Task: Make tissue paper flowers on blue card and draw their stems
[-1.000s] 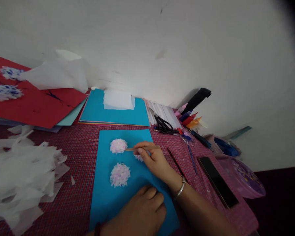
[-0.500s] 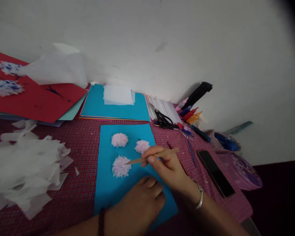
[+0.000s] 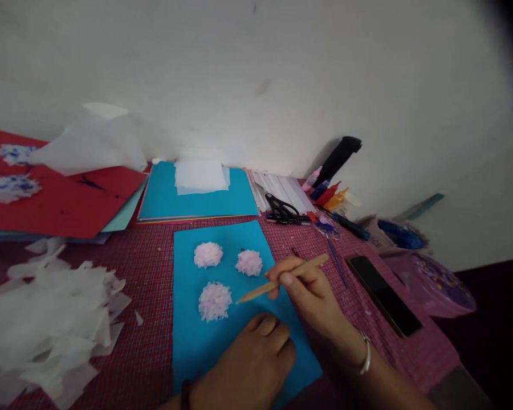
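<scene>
Pinching a wooden stick (image 3: 259,291), our right hand (image 3: 311,295) has the tip beside the nearest pink puff (image 3: 214,301) on blue paper (image 3: 190,345). Our left hand (image 3: 253,357) lies there, fingers curled; we can't tell if it's empty.

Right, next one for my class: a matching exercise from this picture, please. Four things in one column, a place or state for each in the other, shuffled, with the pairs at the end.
Things
1. Wooden stick
2. Scissors
3. Heap of white paper
4. Pink puffs

Places
A. At the picture's left, on the checked cloth
B. On a blue sheet
C. Held in the right hand
D. Beside the white strips

Pairs: 1-C, 2-D, 3-A, 4-B
</scene>
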The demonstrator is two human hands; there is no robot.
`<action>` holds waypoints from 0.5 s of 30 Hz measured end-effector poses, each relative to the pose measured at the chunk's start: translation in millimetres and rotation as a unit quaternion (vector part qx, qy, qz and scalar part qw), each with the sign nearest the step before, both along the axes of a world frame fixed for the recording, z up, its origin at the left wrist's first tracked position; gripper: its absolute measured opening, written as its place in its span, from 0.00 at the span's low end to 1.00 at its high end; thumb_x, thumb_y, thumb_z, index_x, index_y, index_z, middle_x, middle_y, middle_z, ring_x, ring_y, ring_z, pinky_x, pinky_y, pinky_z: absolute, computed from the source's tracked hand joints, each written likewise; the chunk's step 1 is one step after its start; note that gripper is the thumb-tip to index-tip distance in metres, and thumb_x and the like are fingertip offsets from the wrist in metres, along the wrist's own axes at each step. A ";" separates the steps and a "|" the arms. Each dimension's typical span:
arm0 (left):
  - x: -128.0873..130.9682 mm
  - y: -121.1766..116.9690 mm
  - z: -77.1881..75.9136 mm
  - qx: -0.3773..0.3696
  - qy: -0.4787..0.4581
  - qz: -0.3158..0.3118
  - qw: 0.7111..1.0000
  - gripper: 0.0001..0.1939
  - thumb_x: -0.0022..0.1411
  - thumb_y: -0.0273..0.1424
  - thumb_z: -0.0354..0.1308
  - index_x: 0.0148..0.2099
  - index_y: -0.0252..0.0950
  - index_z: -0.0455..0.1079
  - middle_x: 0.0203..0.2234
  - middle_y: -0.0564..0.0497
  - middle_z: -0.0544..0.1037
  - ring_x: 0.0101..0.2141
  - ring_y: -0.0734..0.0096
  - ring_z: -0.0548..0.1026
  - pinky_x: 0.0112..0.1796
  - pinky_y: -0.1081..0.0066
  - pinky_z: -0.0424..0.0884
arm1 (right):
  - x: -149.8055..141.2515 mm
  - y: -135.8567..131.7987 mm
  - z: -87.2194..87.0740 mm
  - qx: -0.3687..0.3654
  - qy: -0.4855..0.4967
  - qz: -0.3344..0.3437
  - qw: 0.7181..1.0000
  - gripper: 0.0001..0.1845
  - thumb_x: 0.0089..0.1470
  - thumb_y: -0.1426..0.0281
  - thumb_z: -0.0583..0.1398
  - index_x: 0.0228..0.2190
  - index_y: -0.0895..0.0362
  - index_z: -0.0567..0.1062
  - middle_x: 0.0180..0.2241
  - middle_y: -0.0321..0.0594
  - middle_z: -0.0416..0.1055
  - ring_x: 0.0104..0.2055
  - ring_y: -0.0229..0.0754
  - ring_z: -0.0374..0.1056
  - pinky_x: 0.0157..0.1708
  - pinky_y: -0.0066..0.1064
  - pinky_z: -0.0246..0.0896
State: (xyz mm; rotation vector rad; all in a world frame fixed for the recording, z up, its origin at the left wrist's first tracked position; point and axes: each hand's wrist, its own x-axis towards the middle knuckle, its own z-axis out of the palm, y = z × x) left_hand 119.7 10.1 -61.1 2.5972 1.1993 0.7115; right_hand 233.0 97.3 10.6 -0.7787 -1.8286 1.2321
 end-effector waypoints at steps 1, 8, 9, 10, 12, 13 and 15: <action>-2.3 1.4 1.3 0.010 0.031 -0.023 0.999 0.06 0.63 0.33 0.55 0.40 0.37 0.69 0.36 0.52 0.74 0.39 0.64 0.71 0.43 0.64 0.71 | 2.4 4.2 -2.3 -0.008 0.013 -0.028 0.999 0.09 0.62 0.67 0.55 0.35 0.53 0.76 0.27 0.36 0.75 0.31 0.38 0.73 0.35 0.32 0.69; -4.7 7.8 -0.9 -0.037 0.051 -0.029 0.998 0.07 0.60 0.33 0.57 0.41 0.37 0.69 0.39 0.50 0.75 0.42 0.60 0.72 0.42 0.62 0.72 | -1.7 14.8 -14.5 0.089 -0.102 0.070 0.988 0.13 0.62 0.71 0.55 0.44 0.55 0.76 0.40 0.40 0.78 0.43 0.40 0.72 0.44 0.34 0.65; -4.9 8.1 -1.5 -0.042 0.043 -0.032 0.998 0.07 0.60 0.32 0.57 0.41 0.37 0.69 0.40 0.50 0.75 0.43 0.59 0.71 0.43 0.61 0.72 | -3.0 14.2 -15.1 0.117 -0.123 0.081 0.982 0.14 0.62 0.72 0.55 0.46 0.54 0.76 0.41 0.40 0.78 0.44 0.40 0.72 0.45 0.35 0.63; -5.3 8.4 -2.1 -0.044 0.037 -0.034 0.998 0.07 0.60 0.32 0.57 0.42 0.37 0.69 0.41 0.49 0.75 0.45 0.58 0.71 0.44 0.61 0.72 | -4.2 13.5 -15.5 0.138 -0.139 0.088 0.977 0.14 0.62 0.72 0.55 0.47 0.54 0.75 0.41 0.40 0.78 0.44 0.41 0.71 0.46 0.36 0.63; -6.0 8.9 -3.2 -0.044 0.030 -0.038 0.998 0.08 0.60 0.32 0.57 0.43 0.37 0.69 0.43 0.49 0.75 0.47 0.57 0.70 0.45 0.60 0.72 | -5.8 12.5 -16.1 0.154 -0.153 0.098 0.971 0.15 0.62 0.72 0.55 0.48 0.53 0.75 0.41 0.40 0.78 0.44 0.41 0.71 0.45 0.35 0.63; -6.2 9.1 -3.7 -0.044 0.029 -0.039 0.998 0.09 0.60 0.31 0.57 0.44 0.37 0.69 0.43 0.49 0.75 0.47 0.57 0.70 0.45 0.60 0.72 | -6.5 12.2 -16.3 0.152 -0.155 0.102 0.971 0.14 0.62 0.72 0.55 0.47 0.54 0.75 0.41 0.41 0.78 0.44 0.40 0.71 0.45 0.35 0.63; -6.4 9.2 -3.3 -0.047 0.027 -0.043 0.998 0.10 0.60 0.33 0.57 0.44 0.37 0.69 0.44 0.48 0.75 0.47 0.57 0.71 0.46 0.59 0.72 | -7.8 12.1 -16.6 0.140 -0.156 0.107 0.972 0.14 0.62 0.72 0.55 0.47 0.54 0.75 0.39 0.41 0.78 0.43 0.40 0.71 0.45 0.34 0.63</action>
